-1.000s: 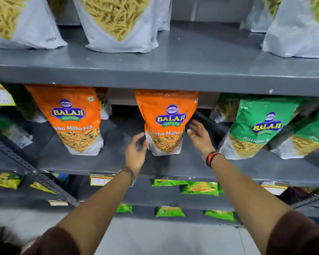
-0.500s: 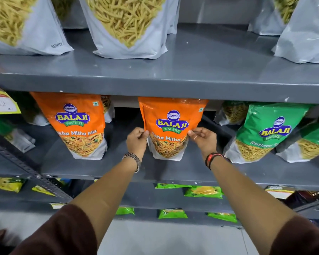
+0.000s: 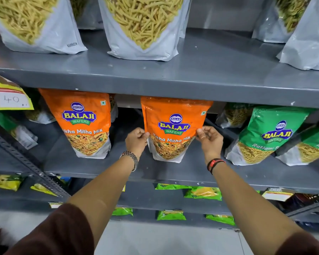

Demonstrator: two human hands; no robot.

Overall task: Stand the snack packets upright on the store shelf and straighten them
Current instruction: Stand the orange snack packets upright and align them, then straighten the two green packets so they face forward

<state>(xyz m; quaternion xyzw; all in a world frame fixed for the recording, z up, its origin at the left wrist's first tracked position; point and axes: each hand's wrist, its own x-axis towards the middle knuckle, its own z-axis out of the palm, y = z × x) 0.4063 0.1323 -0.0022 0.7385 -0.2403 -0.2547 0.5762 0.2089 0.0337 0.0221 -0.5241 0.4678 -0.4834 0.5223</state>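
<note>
An orange Balaji Tikha Mitha Mix packet (image 3: pixel 174 124) stands upright at the middle of the grey middle shelf (image 3: pixel 173 170), its top hidden behind the shelf above. My left hand (image 3: pixel 137 141) pinches its left edge and my right hand (image 3: pixel 209 139) pinches its right edge. A second orange packet (image 3: pixel 83 122) stands upright to the left, untouched. To the right a green Balaji Ratlami packet (image 3: pixel 267 133) leans to the left, with another green packet (image 3: pixel 313 144) beside it, also tilted.
Large white packets of yellow sev (image 3: pixel 142 26) stand on the upper shelf (image 3: pixel 173 85). A yellow price tag (image 3: pixel 9 98) hangs at the left. Small green and yellow packets (image 3: pixel 203 193) lie on lower shelves. A slotted metal upright (image 3: pixel 26 162) crosses the left side.
Both hands came in from open beside the middle orange packet and closed on its two side edges. The view has shifted slightly downward.
</note>
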